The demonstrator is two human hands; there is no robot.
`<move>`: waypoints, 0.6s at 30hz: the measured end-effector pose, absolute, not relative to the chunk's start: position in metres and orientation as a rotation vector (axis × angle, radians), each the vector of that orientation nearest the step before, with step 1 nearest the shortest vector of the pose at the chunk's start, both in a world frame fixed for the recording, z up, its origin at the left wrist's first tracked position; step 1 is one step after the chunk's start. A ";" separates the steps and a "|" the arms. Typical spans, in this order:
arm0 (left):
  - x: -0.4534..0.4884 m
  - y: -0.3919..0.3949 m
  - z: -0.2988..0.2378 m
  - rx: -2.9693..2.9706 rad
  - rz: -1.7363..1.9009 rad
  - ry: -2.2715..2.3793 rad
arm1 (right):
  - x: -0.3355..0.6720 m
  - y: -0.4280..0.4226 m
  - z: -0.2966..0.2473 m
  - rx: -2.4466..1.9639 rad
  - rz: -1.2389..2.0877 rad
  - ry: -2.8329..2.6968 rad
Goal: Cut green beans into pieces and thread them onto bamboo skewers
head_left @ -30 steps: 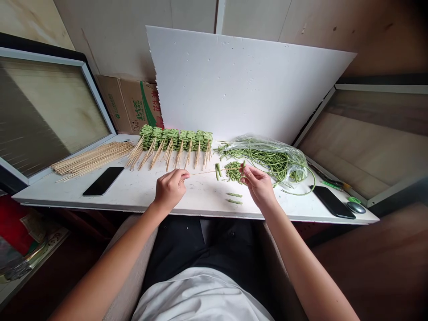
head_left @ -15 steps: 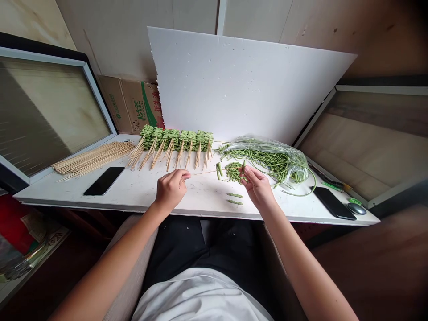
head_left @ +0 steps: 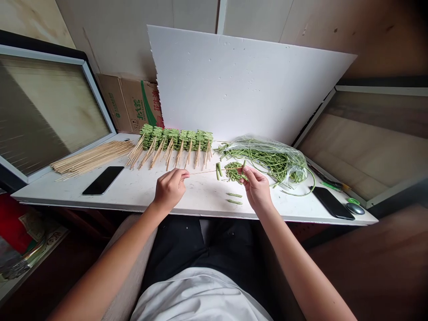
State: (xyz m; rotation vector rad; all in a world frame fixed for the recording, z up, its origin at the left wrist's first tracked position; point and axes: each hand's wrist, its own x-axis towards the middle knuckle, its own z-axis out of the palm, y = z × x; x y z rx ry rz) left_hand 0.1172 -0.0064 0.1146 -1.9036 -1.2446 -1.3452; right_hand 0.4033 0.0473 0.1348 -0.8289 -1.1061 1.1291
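My left hand (head_left: 171, 186) is closed in a pinch on the end of a thin bamboo skewer (head_left: 202, 172), which runs to the right above the table. My right hand (head_left: 256, 185) pinches a short cut piece of long bean (head_left: 244, 166) near the skewer's far end; whether the tip has entered it is hard to see. Two upright bean pieces (head_left: 219, 171) line up with the skewer, and I cannot tell if they are on it or behind it. Beside my right hand is a heap of cut bean pieces (head_left: 233, 171). Two more pieces (head_left: 234, 198) lie nearer the front edge.
Finished bean skewers (head_left: 179, 139) stand stacked at the back, sticks toward me. Loose bamboo skewers (head_left: 93, 157) and a phone (head_left: 103, 180) lie left. Rightward are a plastic bag of long beans (head_left: 270, 156), another phone (head_left: 331, 203) and a mouse (head_left: 355, 208). A white foam board (head_left: 247, 84) leans behind.
Both hands keep nearly the same pose, with the skewer and the bean piece still held. The whole view has shifted very slightly.
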 end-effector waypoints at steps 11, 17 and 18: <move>0.130 -0.012 0.114 -1.949 -1.363 -1.159 | 0.379 0.032 0.113 -0.861 1.095 -1.201; 0.130 -0.011 0.115 -1.945 -1.358 -1.229 | 0.375 0.029 0.113 -0.861 1.144 -1.185; 0.129 -0.011 0.115 -1.944 -1.352 -1.240 | 0.376 0.030 0.113 -0.858 1.156 -1.192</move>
